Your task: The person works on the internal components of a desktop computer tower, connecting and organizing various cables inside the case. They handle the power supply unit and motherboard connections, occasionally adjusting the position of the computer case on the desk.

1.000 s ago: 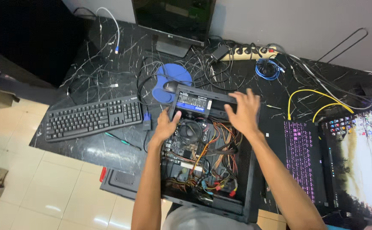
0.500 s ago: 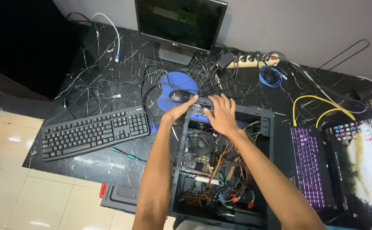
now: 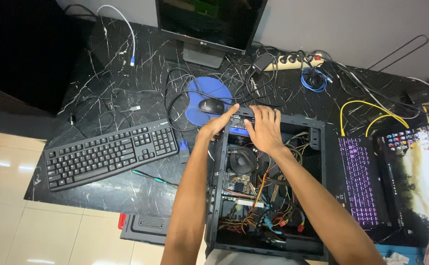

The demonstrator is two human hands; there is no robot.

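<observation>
Hands — left [image 3: 218,124], right [image 3: 265,130] (two) — on one power supply [image 3: 240,121].

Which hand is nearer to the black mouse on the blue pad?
Left. The left hand lies just right of the black mouse, at the open computer case's top left corner. The right hand rests farther right on the case's top end.

Even, fairly bright overhead light falls on the desk [image 3: 101,98], whose glossy marble shows soft glare. The floor tiles [image 3: 8,167] reflect bright patches. The laptop screen [image 3: 420,167] glows, slightly overexposed. The top-left corner is black. Wide-angle bending shows at the edges; focus is sharp.
</observation>
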